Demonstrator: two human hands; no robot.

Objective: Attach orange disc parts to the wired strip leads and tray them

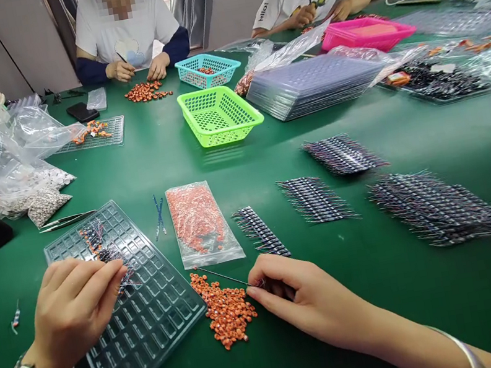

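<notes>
My left hand (75, 303) rests on a clear compartment tray (154, 312) and pinches small wired parts (114, 256) lying in its upper cells. My right hand (292, 292) lies on the green table and holds a thin dark needle-like tool (221, 276). The tool's tip points left over a pile of small orange beads (226, 309) beside the tray. A clear bag of orange beads (199, 220) lies just beyond the pile.
Rows of wired parts (442, 207) lie to the right. A green basket (219, 114), a teal basket (207, 69), a pink tray (366, 33) and stacked clear trays (318, 84) stand further back. Tweezers (66, 221) lie left. Two other people work across the table.
</notes>
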